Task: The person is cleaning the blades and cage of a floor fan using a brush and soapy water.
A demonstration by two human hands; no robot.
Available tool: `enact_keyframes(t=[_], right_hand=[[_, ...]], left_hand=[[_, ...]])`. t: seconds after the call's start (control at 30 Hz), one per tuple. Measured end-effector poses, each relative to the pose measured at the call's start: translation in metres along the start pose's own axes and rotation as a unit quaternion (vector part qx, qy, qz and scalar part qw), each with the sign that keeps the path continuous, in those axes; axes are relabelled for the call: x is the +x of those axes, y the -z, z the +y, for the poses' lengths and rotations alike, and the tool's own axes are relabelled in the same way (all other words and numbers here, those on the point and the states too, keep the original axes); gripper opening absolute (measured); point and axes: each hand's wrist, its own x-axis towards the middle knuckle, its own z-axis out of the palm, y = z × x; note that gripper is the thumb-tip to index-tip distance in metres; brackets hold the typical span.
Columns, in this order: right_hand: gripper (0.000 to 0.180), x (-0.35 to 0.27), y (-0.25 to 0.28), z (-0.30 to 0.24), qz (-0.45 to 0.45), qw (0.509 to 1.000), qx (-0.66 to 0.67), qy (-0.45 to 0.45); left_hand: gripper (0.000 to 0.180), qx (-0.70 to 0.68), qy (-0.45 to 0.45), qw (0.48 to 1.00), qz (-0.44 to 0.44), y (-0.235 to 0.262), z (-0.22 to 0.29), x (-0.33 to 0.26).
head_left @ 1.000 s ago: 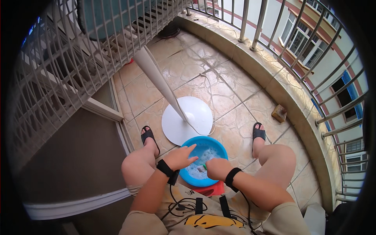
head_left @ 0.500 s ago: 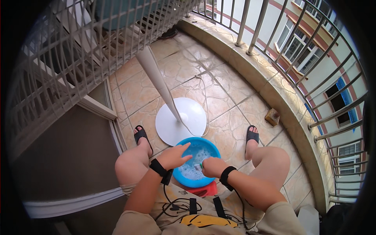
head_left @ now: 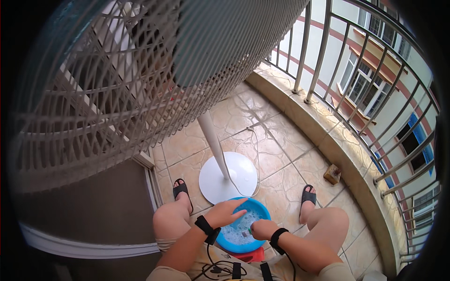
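Down low, between two bare knees: a round blue bowl (head_left: 243, 225) full of soapy water, sitting over something red (head_left: 248, 255) on the tiled floor (head_left: 281, 140). Left hand (head_left: 225, 213) flat and open over the bowl's near-left rim, fingers (head_left: 238, 210) spread out, holding nothing. Right hand (head_left: 263, 228) curled shut at the right side of the bowl, pinching a small dark thing (head_left: 245, 232) in the foam; too tiny to tell what. Black bands on both wrists, with wires hanging down. Black sandals on both feet, one each side of the bowl. Just past the bowl: the white round fan base (head_left: 228, 177) and its pole. Higher up, big and close: the fan's wire cage (head_left: 140, 84). Far right: a small brown block (head_left: 332, 174) by the metal railing (head_left: 328, 61).
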Motion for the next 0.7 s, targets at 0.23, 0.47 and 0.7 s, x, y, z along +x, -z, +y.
enact_keyframes(t=[0.23, 0.47, 0.7], right_hand=[[0.035, 0.002, -0.002, -0.007, 0.021, 0.999, 0.021, 0.019], [0.041, 0.009, -0.009, 0.006, 0.016, 1.0, 0.014, 0.006], [0.043, 0.004, -0.005, 0.005, 0.025, 0.999, 0.003, 0.024]], left_hand=[[0.046, 0.027, -0.007, 0.998, 0.064, 0.006, -0.001, -0.004], [0.021, -0.02, 0.03, 0.997, 0.061, 0.011, 0.009, 0.0], [0.023, 0.012, -0.021, 0.998, 0.053, 0.009, 0.012, 0.0]])
